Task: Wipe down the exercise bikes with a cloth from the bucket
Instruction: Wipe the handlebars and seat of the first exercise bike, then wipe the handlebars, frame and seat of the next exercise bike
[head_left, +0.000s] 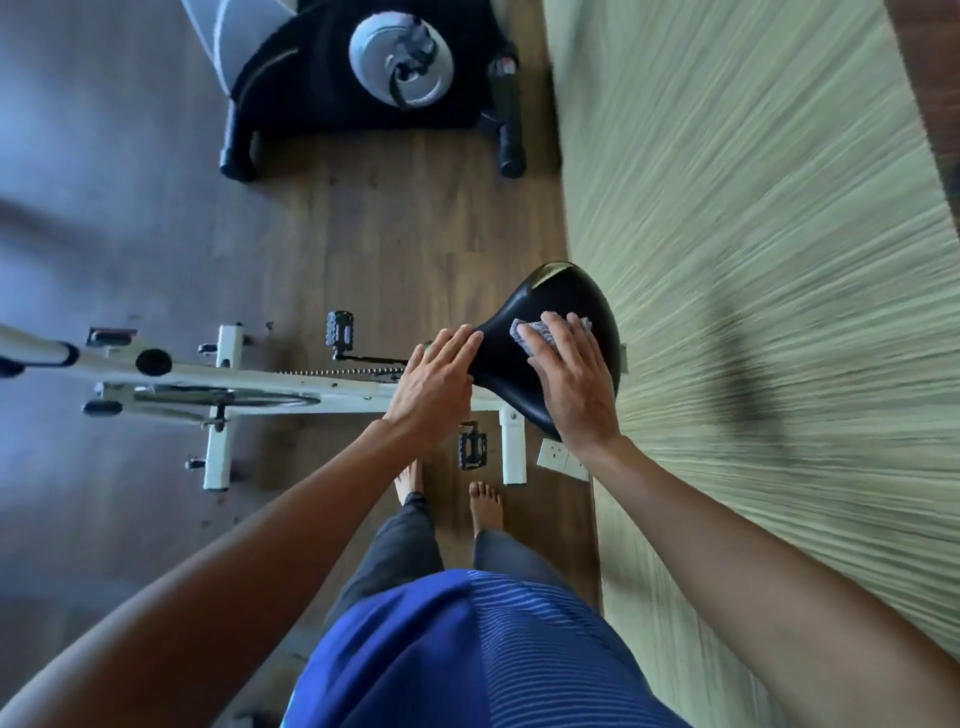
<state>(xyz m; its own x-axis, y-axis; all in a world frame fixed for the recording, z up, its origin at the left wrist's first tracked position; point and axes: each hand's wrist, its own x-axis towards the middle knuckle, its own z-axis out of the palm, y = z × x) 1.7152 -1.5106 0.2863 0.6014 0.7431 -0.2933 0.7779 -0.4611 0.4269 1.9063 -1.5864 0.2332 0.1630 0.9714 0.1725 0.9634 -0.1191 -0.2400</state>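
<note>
Right grip flat-open presses grey cloth under its fingers onto black saddle of white exercise bike, left grip just beside, flat-open, steadying saddle nose; probably best: keep palm pressure even, sweep toward far rim.

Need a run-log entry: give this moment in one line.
step: wipe seat; right hand: presses cloth on seat; left hand: rests on seat nose

Wooden floor bears a white bike, seemingly a blurred black bike, and bare feet.
</note>
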